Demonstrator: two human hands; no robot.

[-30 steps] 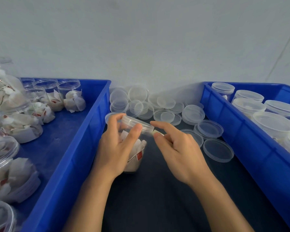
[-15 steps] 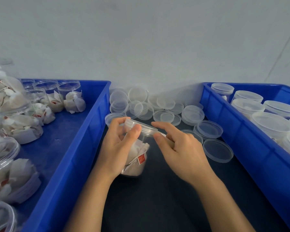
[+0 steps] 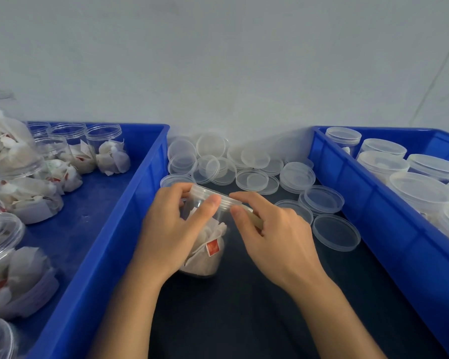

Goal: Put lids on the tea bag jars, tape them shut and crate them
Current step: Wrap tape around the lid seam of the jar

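Left hand [image 3: 170, 230]: fingers wrapped round clear plastic jar of tea bags [image 3: 205, 244].
Right hand [image 3: 272, 237]: fingers pinching tape strip [image 3: 253, 216] at the lid.

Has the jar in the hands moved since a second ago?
Yes. The jar held by the left hand has sunk slightly toward the near edge and tilted more, judged against the loose lids behind; its base rests on the dark table.

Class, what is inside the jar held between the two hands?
The jar holds white tea bags with a red tag. The left hand covers its left side, so their number cannot be told.
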